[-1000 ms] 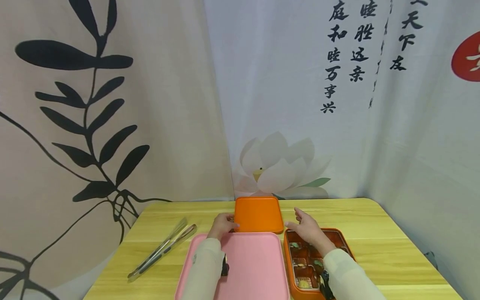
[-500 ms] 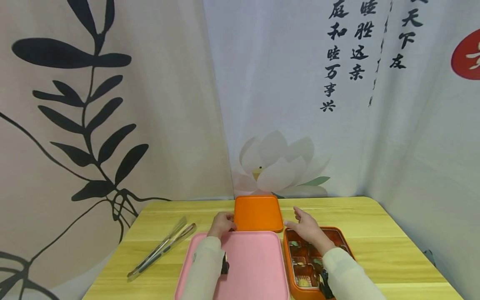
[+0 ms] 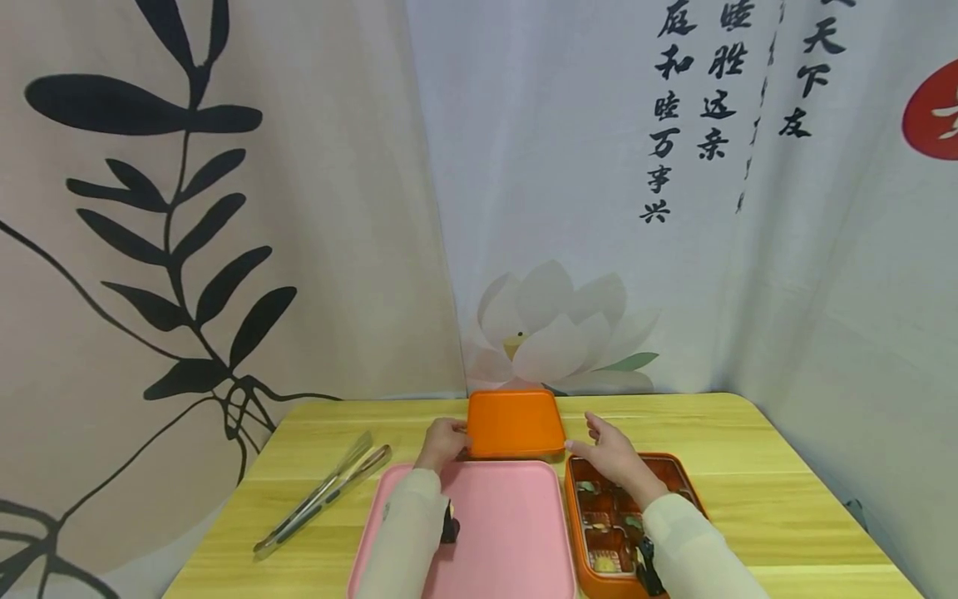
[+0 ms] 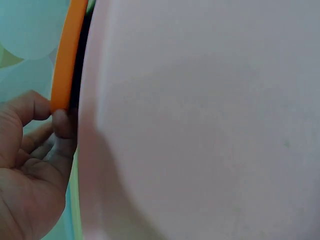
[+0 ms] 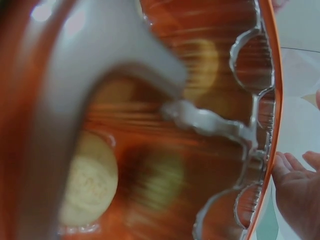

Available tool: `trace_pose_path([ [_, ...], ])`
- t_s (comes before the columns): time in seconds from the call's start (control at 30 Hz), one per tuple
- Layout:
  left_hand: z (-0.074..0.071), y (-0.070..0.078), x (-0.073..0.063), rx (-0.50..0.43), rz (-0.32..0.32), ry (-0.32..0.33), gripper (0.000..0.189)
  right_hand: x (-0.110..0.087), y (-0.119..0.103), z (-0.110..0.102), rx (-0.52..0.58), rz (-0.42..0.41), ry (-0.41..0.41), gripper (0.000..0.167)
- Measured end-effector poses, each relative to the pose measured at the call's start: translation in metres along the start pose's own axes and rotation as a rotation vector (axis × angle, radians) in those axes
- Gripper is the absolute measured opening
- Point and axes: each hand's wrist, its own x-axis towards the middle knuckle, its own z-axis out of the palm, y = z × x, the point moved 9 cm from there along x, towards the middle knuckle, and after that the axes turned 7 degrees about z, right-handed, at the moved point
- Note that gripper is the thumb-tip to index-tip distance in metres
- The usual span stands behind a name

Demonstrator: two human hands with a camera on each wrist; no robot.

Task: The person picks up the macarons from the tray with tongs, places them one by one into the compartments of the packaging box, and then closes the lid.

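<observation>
An orange lid [image 3: 516,424] lies behind the pink tray [image 3: 509,532], its near edge slightly raised off the table. With thumb and fingers my left hand [image 3: 443,443] pinches the lid's left end; the left wrist view shows the orange edge [image 4: 65,55] between the digits. On the other side, my right hand [image 3: 615,456] has its fingers extended, the thumb tip right at the lid's right edge. Below that forearm stands an orange compartment box [image 3: 579,532] with several small food pieces inside. A round pale pastry [image 5: 92,185] shows in the right wrist view.
Metal tongs [image 3: 322,503] lie slanted on the wooden table [image 3: 793,499], left of the pink tray. A printed curtain [image 3: 359,208] hangs right behind the table's back edge. The box stands close against the tray's right side.
The lid's near edge has tipped up a little, and a strip below it now shows. My left hand has risen slightly with it; the right hand has hardly moved.
</observation>
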Motion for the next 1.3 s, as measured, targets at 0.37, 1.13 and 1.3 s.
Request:
trace_pose_path([
  [0.37, -0.002, 0.008, -0.002, -0.213, -0.022, 0.014, 0.040, 0.001, -0.003, 0.004, -0.001, -0.011, -0.018, 0.078],
  [1.13, -0.011, 0.058, -0.022, -0.418, 0.096, -0.062, 0.047, -0.008, -0.030, -0.012, 0.147, -0.073, -0.067, 0.058],
  [1.3, -0.007, 0.067, -0.030, -0.425, 0.088, -0.095, 0.053, -0.012, -0.031, -0.017, 0.209, -0.079, -0.066, 0.057],
])
